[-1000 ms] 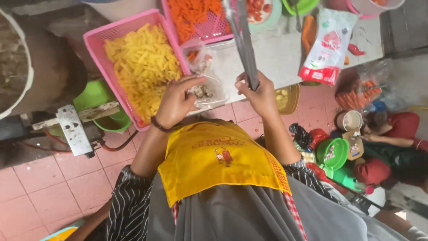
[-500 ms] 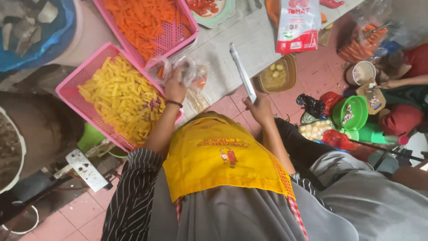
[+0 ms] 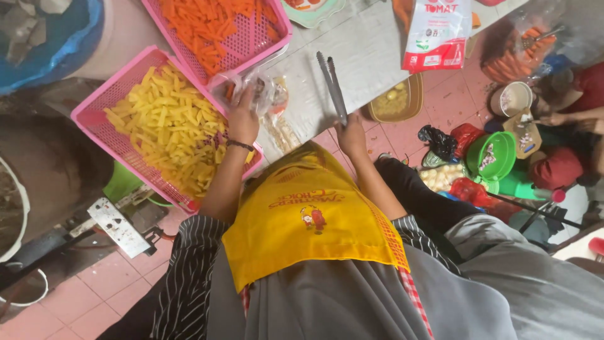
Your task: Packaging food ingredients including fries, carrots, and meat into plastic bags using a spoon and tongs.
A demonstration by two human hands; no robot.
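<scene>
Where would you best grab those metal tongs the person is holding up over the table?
At the near, joined end, where the right hand already grips the metal tongs. Come from the person's side: the two long arms run away from the body over the grey table, their tips pointing at the far edge. A grip there probably leaves the tips free to open and pinch.

single head cam, looks steeply down over wearer's chest, close on hands, table edge [image 3: 352, 56] ahead
</scene>
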